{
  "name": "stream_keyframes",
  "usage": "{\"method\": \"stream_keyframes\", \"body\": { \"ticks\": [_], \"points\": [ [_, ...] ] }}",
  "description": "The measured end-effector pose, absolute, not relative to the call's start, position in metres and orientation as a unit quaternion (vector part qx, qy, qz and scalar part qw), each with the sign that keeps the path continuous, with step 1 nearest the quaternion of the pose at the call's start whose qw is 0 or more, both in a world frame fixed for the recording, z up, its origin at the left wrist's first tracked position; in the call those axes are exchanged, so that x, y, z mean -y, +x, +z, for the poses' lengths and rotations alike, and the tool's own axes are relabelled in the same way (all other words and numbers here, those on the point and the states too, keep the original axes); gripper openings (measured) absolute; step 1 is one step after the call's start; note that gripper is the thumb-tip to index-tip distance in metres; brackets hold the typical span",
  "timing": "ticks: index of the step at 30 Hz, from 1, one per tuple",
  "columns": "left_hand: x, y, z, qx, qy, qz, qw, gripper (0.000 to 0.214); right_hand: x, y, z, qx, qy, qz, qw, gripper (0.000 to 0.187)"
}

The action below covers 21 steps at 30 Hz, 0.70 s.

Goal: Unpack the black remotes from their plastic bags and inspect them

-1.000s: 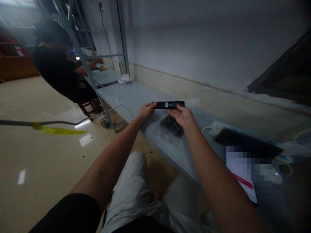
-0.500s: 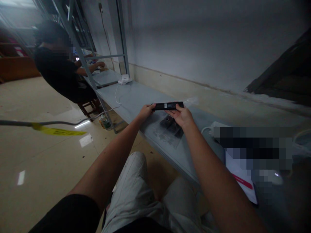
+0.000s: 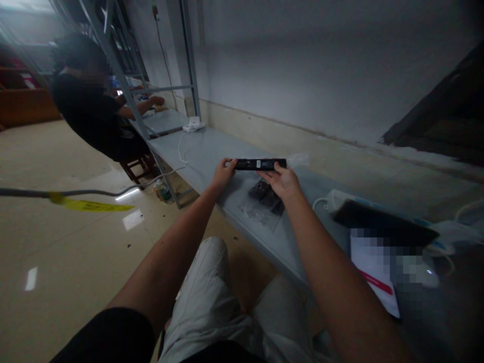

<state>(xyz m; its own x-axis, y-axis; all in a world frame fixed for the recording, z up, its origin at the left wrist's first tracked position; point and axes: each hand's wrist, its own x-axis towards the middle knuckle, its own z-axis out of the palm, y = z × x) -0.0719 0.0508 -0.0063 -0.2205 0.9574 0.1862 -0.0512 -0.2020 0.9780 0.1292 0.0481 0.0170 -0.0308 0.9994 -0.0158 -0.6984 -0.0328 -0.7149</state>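
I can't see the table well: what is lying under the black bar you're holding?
Under the black bar, some dark parts lie on a clear plastic bag on the table. The right hand covers part of them.

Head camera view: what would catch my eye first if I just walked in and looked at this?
Probably the slim black bar held level over the long grey table, the left hand pinching one end and the right hand under the other. Below it lie small dark parts on a clear plastic bag. Another person sits at the far left end.
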Motion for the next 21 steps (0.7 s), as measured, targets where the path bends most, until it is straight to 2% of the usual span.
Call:
{"method": "stream_keyframes", "body": {
  "ticks": [4,9,15,21],
  "points": [
    [-0.059,-0.081,-0.007,-0.41,0.354,0.68,0.494,0.028,-0.05,0.132,0.018,0.243,-0.274,0.671,0.644,0.015],
    [-0.063,-0.092,-0.004,-0.32,0.215,0.685,0.618,0.036,-0.051,0.133,0.018,0.227,-0.274,0.687,0.634,0.014],
    [-0.061,-0.099,-0.003,-0.279,0.149,0.691,0.65,0.028,-0.051,0.133,0.018,0.236,-0.269,0.689,0.63,0.015],
    [-0.059,-0.102,-0.003,-0.257,0.132,0.695,0.659,0.028,-0.051,0.133,0.017,0.232,-0.271,0.687,0.633,0.013]
  ]
}}
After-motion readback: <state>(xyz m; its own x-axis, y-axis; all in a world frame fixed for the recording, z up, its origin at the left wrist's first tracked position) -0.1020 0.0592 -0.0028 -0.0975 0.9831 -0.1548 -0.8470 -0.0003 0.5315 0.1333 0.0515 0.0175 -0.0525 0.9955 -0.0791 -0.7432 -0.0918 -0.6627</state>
